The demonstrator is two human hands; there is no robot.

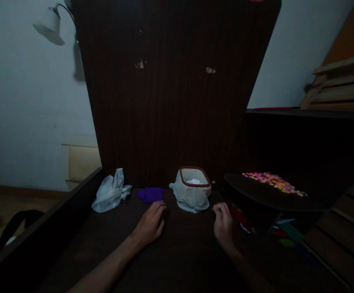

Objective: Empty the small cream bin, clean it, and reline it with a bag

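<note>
Along the surface's far edge, a purple cloth, likely soft, light and pinchable by a corner, lies beside the loosely curled left hand; the right hand, fingers likewise curled, is near a lined bin.

Bare left hand, right hand, forearms, seemingly slender.

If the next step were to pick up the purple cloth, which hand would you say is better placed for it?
Probably the left: the left hand is right by the purple cloth, while the right hand is farther off, with the brown-rimmed container standing between it and the cloth.
</note>
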